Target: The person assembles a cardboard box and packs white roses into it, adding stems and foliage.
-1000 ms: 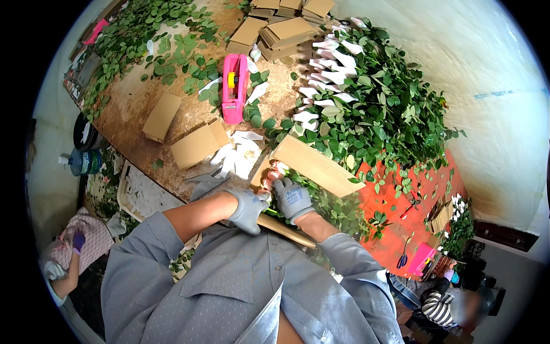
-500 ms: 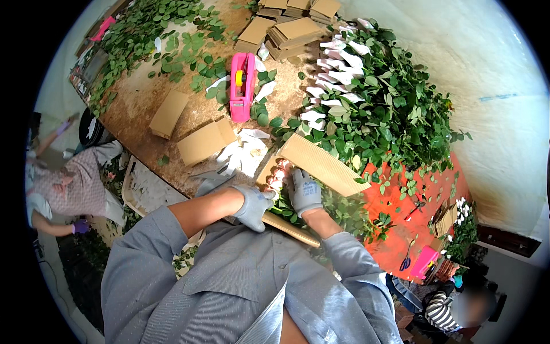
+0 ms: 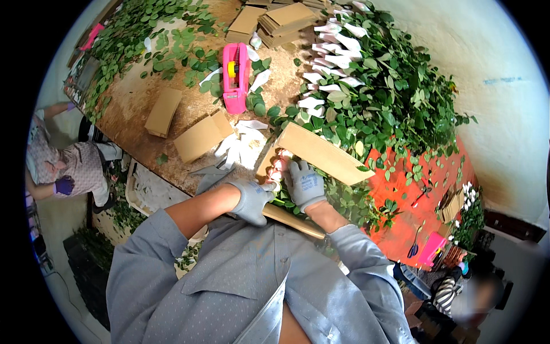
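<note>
A row of pale pink roses (image 3: 279, 165) lies on a folded cardboard wrapper (image 3: 325, 153) at the table's near edge, their leafy stems (image 3: 352, 198) running off to the right. My left hand (image 3: 252, 202), in a grey work glove, has its fingers curled at the nearest rose head by the wrapper's near side. Its fingertips are partly hidden. My right hand (image 3: 306, 186), gloved alike, rests on the leaves just below the blooms, fingers stretched out and touching the rose heads.
A pink tape dispenser (image 3: 235, 79) stands beyond, near loose white paper sleeves (image 3: 243, 146). Cardboard pieces (image 3: 203, 136) lie left; cardboard stacks (image 3: 286, 24) are at the back. Sleeved roses (image 3: 389, 86) are heaped right. Co-workers are at left (image 3: 66, 163) and lower right (image 3: 452, 295).
My right hand has shifted slightly and its fingers lie closer to the rose heads. My left hand stays beside the blooms. The co-worker at left has moved their arms. The view has tilted slightly.
</note>
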`<action>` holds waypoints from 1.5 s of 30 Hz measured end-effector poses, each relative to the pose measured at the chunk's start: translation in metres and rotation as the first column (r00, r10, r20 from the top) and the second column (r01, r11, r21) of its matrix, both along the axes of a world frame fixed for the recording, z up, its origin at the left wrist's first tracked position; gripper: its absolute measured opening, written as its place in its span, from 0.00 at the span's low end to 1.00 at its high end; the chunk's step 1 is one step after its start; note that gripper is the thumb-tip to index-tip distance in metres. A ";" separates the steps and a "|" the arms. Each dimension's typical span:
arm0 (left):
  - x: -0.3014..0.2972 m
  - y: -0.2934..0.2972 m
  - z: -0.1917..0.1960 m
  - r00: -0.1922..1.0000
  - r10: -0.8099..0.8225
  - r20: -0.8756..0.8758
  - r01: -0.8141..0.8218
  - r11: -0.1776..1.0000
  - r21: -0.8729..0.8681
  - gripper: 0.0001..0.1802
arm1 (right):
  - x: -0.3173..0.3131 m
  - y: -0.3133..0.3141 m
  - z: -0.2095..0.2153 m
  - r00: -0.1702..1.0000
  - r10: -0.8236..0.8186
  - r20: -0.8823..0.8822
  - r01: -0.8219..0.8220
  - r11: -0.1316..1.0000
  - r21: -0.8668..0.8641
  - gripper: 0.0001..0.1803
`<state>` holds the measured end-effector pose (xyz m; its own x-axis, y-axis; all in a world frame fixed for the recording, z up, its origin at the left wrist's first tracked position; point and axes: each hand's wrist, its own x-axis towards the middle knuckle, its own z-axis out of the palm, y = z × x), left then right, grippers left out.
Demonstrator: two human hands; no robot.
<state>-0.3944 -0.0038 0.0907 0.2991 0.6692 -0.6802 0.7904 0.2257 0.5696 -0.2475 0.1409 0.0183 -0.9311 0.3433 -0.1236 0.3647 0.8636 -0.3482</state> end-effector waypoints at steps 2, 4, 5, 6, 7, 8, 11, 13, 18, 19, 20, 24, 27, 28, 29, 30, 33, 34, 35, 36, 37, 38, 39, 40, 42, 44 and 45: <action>0.001 -0.003 -0.003 1.000 0.011 0.011 -0.011 1.000 0.009 0.44 | 0.002 -0.004 0.006 0.999 0.021 0.044 -0.023 0.999 0.026 0.16; 0.000 -0.003 -0.002 1.000 0.015 0.024 -0.015 1.000 0.005 0.46 | 0.001 -0.006 0.011 0.997 0.053 0.062 -0.056 0.997 0.047 0.16; -0.001 -0.002 0.000 0.999 0.017 0.035 -0.017 1.000 -0.005 0.47 | 0.001 -0.006 0.012 0.995 0.070 0.072 -0.074 0.996 0.056 0.17; -0.003 0.000 0.002 0.999 0.017 0.044 -0.017 1.000 -0.012 0.48 | 0.000 -0.005 0.009 0.995 0.080 0.063 -0.083 0.995 0.053 0.17; -0.005 0.002 0.004 0.998 0.012 0.056 -0.012 1.000 -0.001 0.48 | 0.000 -0.003 0.007 0.993 0.084 0.080 -0.087 0.995 0.041 0.17; -0.007 0.004 0.005 0.998 0.008 0.068 -0.008 1.000 0.009 0.49 | 0.001 -0.001 0.006 0.991 0.089 0.097 -0.092 0.995 0.029 0.17; -0.018 0.000 -0.006 0.977 0.066 0.203 -0.085 0.993 0.086 0.48 | 0.002 0.001 0.012 0.992 0.077 0.105 -0.076 0.997 -0.017 0.18; -0.031 -0.006 -0.014 0.906 0.204 0.372 -0.223 0.975 0.007 0.48 | 0.000 -0.001 0.021 0.993 0.058 0.102 -0.055 0.998 -0.032 0.18; -0.064 -0.019 -0.020 0.831 0.500 0.242 -0.522 0.852 0.032 0.42 | 0.005 -0.003 0.045 0.995 0.055 0.081 -0.050 0.997 -0.054 0.21; -0.073 -0.024 -0.027 0.862 0.500 0.079 -0.506 0.850 0.146 0.42 | 0.004 -0.005 0.051 0.997 0.051 0.052 -0.049 0.998 -0.048 0.21; -0.080 -0.029 -0.035 0.890 0.449 -0.074 -0.410 0.862 0.299 0.43 | 0.002 -0.008 0.057 0.999 0.048 0.023 -0.047 0.998 -0.041 0.22; -0.091 -0.014 -0.030 0.813 0.296 -0.501 -0.053 0.895 0.443 0.52 | -0.002 -0.009 0.071 0.998 0.043 -0.050 -0.044 0.999 -0.025 0.25; -0.087 0.020 -0.029 0.781 0.139 -0.608 0.029 0.966 0.258 0.59 | -0.004 -0.007 0.073 0.995 0.016 -0.094 -0.019 0.999 -0.039 0.26; -0.087 0.027 -0.034 0.789 0.124 -0.601 0.018 0.974 0.225 0.59 | -0.004 -0.008 0.073 0.996 0.002 -0.089 -0.007 0.999 -0.048 0.25; -0.087 0.034 -0.038 0.797 0.108 -0.594 0.010 0.982 0.191 0.59 | -0.003 -0.008 0.072 0.995 0.000 -0.102 -0.005 0.999 -0.046 0.25; -0.086 0.045 -0.039 0.814 0.172 -0.554 -0.081 0.979 0.185 0.56 | -0.001 -0.007 0.071 0.994 -0.016 -0.111 0.011 0.999 -0.042 0.25; -0.094 0.043 -0.074 0.814 0.164 -0.557 -0.009 0.963 0.270 0.46 | 0.002 -0.009 0.069 0.991 -0.045 -0.130 0.035 0.996 -0.079 0.23; -0.094 0.046 -0.075 0.821 0.208 -0.532 -0.055 0.956 0.288 0.40 | 0.003 -0.010 0.068 0.989 -0.059 -0.133 0.046 0.994 -0.101 0.22; -0.093 0.047 -0.075 0.824 0.252 -0.507 -0.102 0.947 0.304 0.34 | 0.004 -0.011 0.065 0.987 -0.069 -0.144 0.053 0.993 -0.107 0.22; -0.092 0.050 -0.074 0.825 0.299 -0.480 -0.152 0.934 0.322 0.28 | 0.005 -0.010 0.063 0.985 -0.075 -0.155 0.058 0.992 -0.108 0.22; -0.093 0.048 -0.077 0.821 0.318 -0.474 -0.141 0.917 0.372 0.25 | 0.006 -0.011 0.061 0.983 -0.078 -0.166 0.061 0.992 -0.110 0.21; -0.097 0.044 -0.083 0.817 0.340 -0.467 -0.133 0.897 0.421 0.22 | 0.006 -0.013 0.060 0.983 -0.089 -0.158 0.071 0.991 -0.112 0.21; -0.101 0.040 -0.086 0.812 0.366 -0.455 -0.128 0.872 0.472 0.20 | 0.006 -0.013 0.062 0.984 -0.097 -0.149 0.079 0.989 -0.127 0.22; -0.104 0.035 -0.082 0.814 0.469 -0.343 -0.230 0.802 0.551 0.17 | 0.006 -0.012 0.066 0.985 -0.103 -0.140 0.084 0.987 -0.140 0.23; -0.108 0.026 -0.069 0.781 0.599 -0.176 -0.374 0.675 0.636 0.17 | 0.010 -0.011 0.068 0.980 -0.129 -0.153 0.107 0.984 -0.142 0.23; -0.109 0.014 -0.052 0.725 0.683 -0.085 -0.500 0.608 0.616 0.18 | 0.013 -0.011 0.068 0.967 -0.156 -0.203 0.133 0.983 -0.125 0.21; -0.102 0.005 -0.049 0.692 0.710 -0.130 -0.541 0.630 0.557 0.18 | 0.014 -0.011 0.068 0.963 -0.164 -0.214 0.138 0.982 -0.133 0.21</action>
<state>-0.4964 0.0011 0.0418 -0.4803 0.8480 -0.2239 0.6968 0.5239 0.4899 -0.2332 0.1304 0.0865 -0.8778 0.4777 0.0338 0.3897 0.7535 -0.5295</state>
